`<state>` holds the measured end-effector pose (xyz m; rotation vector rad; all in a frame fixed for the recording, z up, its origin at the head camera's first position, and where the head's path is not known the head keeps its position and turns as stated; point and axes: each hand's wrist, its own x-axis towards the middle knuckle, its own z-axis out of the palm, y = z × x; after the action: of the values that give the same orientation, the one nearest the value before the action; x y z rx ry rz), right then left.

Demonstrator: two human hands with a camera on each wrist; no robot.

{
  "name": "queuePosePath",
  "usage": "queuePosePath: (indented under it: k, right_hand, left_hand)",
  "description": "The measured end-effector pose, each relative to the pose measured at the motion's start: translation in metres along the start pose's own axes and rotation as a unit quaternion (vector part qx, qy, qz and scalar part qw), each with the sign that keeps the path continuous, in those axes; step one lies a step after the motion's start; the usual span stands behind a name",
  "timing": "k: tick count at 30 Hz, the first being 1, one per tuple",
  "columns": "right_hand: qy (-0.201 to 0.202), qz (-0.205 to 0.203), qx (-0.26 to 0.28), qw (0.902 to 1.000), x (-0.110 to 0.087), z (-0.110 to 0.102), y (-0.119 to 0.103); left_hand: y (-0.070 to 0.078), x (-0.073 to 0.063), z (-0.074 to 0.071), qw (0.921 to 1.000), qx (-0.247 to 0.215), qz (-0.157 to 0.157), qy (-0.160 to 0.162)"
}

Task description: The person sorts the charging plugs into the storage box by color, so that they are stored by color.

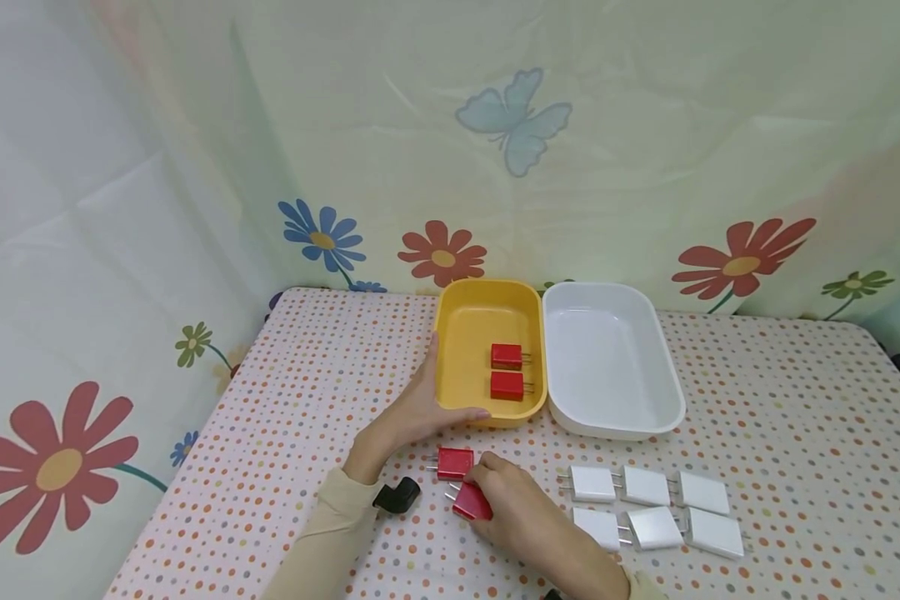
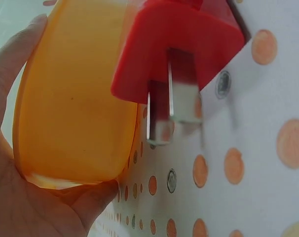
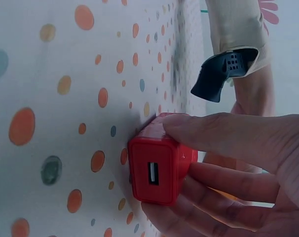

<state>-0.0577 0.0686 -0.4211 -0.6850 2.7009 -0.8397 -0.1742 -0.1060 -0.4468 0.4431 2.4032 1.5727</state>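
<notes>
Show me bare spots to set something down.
Bare: tablecloth left of the yellow tray, tablecloth right of the white tray, and that tray's floor. Crowded: in front of the trays, with the right hand, red chargers and white chargers.

mid-frame, the left tray (image 1: pixel 461 350) stands just beside the right tray (image 1: pixel 607 358) on the table (image 1: pixel 780 400). two chargers (image 1: pixel 507 386) lie in the left tray, one behind the other, with the left hand (image 1: pixel 418 408) at its lower-left corner. below that, a loose charger (image 1: pixel 456 463) lies behind the held charger (image 1: pixel 471 502) in the right hand (image 1: pixel 517 508). lower right, before the right tray, six other chargers (image 1: pixel 656 528) sit in two rows.
</notes>
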Motion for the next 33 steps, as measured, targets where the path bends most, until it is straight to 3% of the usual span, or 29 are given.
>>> queuePosePath:
  k: [14, 33]
  right_hand:
    - [0.002, -0.021, -0.009, 0.9997, -0.0022, 0.0006, 0.0013]
    - [-0.014, -0.015, -0.032, 0.9993, 0.0003, 0.0016, 0.0033]
  left_hand:
    - [-0.0009, 0.0, 0.0005, 0.9999, 0.001, -0.01, 0.004]
    - [-0.0009, 0.0, 0.001, 0.9998, 0.006, -0.019, 0.005]
